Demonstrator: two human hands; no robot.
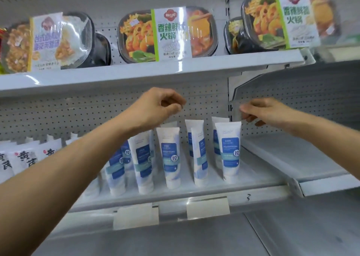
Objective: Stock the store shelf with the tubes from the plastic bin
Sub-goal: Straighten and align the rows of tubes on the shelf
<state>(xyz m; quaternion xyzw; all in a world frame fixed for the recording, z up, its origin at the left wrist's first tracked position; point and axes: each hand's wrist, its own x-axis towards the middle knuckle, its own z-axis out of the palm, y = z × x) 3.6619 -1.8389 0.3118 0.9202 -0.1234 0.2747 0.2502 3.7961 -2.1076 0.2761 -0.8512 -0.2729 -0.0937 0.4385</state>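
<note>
Several white tubes with blue labels stand cap-down in rows on the middle shelf [194, 192]. The rightmost front tube [229, 152] stands upright near the shelf's right end; another front tube [169, 156] stands left of centre. My left hand [159, 105] hovers above the tubes with fingers curled loosely, holding nothing. My right hand [261, 111] hangs just right of and above the rightmost tube, fingers curled, also with nothing in it. The plastic bin is out of view.
White pouches with black characters [25, 158] fill the shelf's left part. Boxed ready meals [167, 35] lean on the upper shelf [136, 74]. A bare shelf section [292, 154] lies to the right. Two price-tag holders [207, 207] hang on the front edge.
</note>
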